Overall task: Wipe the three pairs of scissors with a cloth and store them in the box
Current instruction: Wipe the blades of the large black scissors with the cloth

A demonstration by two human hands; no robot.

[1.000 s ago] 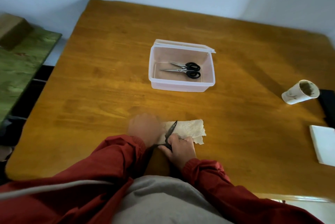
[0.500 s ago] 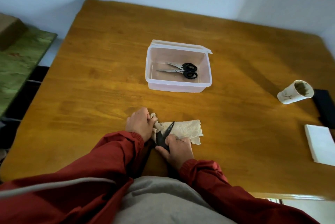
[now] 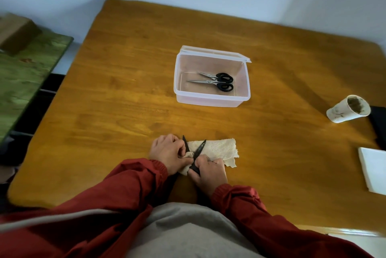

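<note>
Fingers point(image 3: 180, 147) of the left hand point(image 3: 167, 153) were curled in, pinching a bunched end of the cloth point(image 3: 217, 149) against one blade of the black scissors point(image 3: 201, 147). The right hand point(image 3: 211, 171) gripped those scissors at the handle end, its fingers point(image 3: 209, 160) folded round the dark handles so that the handles themselves were mostly hidden. The scissors were spread open in a V, both blade tips pointing away from the person, one blade beside the left knuckles and the other lying across the cloth. The cloth, pale and rough-edged, lay flat on the worktop point(image 3: 125, 90) to the right of the hands, near the front edge, with its near end gathered up between them.

Further back, about mid-worktop and well apart from the hands, stood the clear plastic box point(image 3: 213, 100), its lid hinged back behind it. Black-handled scissors point(image 3: 217, 82) lay on its floor, blades pointing left; whether this was one open pair or two pairs side by side could not be told.

At the right side a stained paper cup point(image 3: 344, 111) lay tipped over, just beside a dark object point(image 3: 378, 124), and nearer the front a white pad point(image 3: 373, 170) sat at the edge of view. Both arms wore red sleeves point(image 3: 129, 191).
</note>
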